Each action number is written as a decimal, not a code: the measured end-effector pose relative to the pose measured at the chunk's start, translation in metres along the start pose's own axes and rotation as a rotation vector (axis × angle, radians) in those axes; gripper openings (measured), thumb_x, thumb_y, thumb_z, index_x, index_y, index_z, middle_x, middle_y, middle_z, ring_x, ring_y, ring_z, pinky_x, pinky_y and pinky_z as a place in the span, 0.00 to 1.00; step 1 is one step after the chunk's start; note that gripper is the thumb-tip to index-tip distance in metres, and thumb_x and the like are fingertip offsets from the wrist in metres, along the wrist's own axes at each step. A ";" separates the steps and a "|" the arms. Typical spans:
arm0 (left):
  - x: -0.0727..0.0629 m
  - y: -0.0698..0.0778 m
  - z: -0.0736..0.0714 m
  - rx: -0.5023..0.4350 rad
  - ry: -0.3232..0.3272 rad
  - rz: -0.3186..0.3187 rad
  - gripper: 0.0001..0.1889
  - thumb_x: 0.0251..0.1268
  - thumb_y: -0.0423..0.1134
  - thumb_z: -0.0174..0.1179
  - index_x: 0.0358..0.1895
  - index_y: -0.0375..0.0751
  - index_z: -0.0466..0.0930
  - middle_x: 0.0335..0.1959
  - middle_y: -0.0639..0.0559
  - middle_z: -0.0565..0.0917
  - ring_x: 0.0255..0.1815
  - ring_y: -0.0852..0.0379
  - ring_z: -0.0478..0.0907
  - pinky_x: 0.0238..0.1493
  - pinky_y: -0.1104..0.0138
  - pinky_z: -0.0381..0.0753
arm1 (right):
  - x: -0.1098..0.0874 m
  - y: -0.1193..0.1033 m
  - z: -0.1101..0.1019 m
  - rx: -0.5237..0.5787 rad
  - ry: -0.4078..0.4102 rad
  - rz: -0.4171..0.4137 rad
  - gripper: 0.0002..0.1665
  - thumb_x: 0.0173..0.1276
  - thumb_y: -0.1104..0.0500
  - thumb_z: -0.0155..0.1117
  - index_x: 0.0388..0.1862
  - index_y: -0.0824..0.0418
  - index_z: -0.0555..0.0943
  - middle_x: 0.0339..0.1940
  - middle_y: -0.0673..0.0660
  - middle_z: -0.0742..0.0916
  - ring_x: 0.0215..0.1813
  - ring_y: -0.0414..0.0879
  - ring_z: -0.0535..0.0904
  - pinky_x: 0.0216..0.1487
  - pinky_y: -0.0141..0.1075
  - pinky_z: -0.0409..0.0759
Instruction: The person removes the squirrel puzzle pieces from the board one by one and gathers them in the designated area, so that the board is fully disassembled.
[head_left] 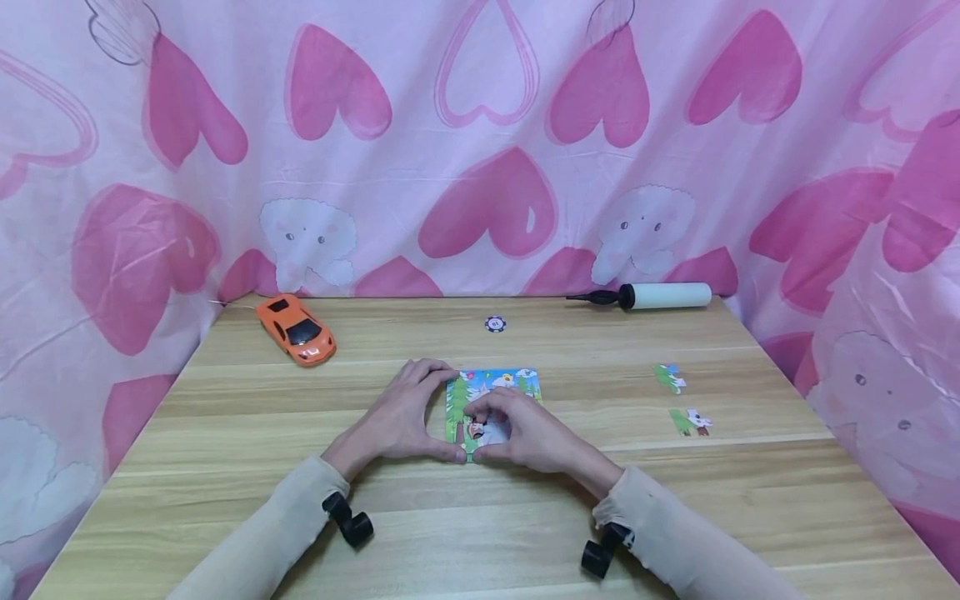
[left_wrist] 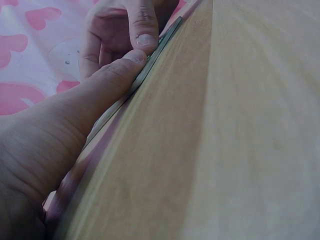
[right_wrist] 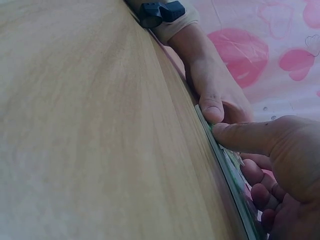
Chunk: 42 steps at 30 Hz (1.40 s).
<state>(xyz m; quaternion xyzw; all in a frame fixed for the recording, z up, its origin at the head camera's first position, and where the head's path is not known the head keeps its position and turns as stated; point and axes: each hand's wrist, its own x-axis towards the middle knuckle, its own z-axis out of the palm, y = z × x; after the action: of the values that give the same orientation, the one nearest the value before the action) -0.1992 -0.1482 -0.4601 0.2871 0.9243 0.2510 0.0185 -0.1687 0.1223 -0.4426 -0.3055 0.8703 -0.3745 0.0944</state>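
A small jigsaw puzzle point(head_left: 459, 392) with a bright picture of trees, sky and flowers lies flat on the table. My left hand point(head_left: 401, 410) spans its left side, fingers at the far corner and thumb along the near edge. Bent over the lower part of the picture, my right hand point(head_left: 528, 429) has a puzzle piece point(head_left: 476, 429) with a small figure between its thumb and fingers. Both thumb tips meet at the board's near edge point(right_wrist: 227, 172). The right hand hides much of the picture. Two loose puzzle pieces point(head_left: 670, 377) lie farther right.
An orange toy car point(head_left: 297, 330) stands at the back left of the wooden table point(head_left: 480, 533). A poker chip point(head_left: 495, 324) lies at the back middle, and a white hand pump point(head_left: 667, 296) at the back right. A pink heart-print curtain point(head_left: 480, 100) hangs behind.
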 end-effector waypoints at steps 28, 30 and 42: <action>-0.001 0.001 0.001 0.014 -0.002 -0.006 0.71 0.39 0.87 0.76 0.87 0.49 0.67 0.82 0.52 0.67 0.80 0.49 0.64 0.86 0.45 0.64 | 0.001 -0.004 -0.026 0.036 0.119 0.091 0.37 0.65 0.59 0.88 0.73 0.51 0.86 0.53 0.48 0.85 0.54 0.46 0.81 0.51 0.40 0.87; -0.002 0.001 0.001 0.015 -0.001 -0.007 0.72 0.39 0.87 0.76 0.87 0.48 0.66 0.82 0.52 0.67 0.79 0.49 0.64 0.86 0.45 0.64 | 0.001 -0.004 -0.030 0.035 0.134 0.093 0.38 0.66 0.58 0.87 0.74 0.51 0.85 0.54 0.49 0.85 0.55 0.48 0.81 0.52 0.41 0.86; 0.000 -0.002 0.003 0.013 0.017 0.012 0.71 0.39 0.86 0.77 0.86 0.47 0.68 0.81 0.50 0.68 0.79 0.49 0.65 0.86 0.45 0.63 | -0.001 0.003 -0.064 0.019 0.273 0.012 0.36 0.68 0.61 0.85 0.74 0.53 0.85 0.56 0.55 0.86 0.55 0.61 0.78 0.50 0.46 0.79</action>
<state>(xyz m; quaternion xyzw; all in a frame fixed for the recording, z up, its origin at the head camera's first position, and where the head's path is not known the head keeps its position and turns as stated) -0.1994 -0.1483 -0.4631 0.2904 0.9243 0.2475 0.0074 -0.1943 0.1629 -0.4001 -0.2455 0.8734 -0.4202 -0.0200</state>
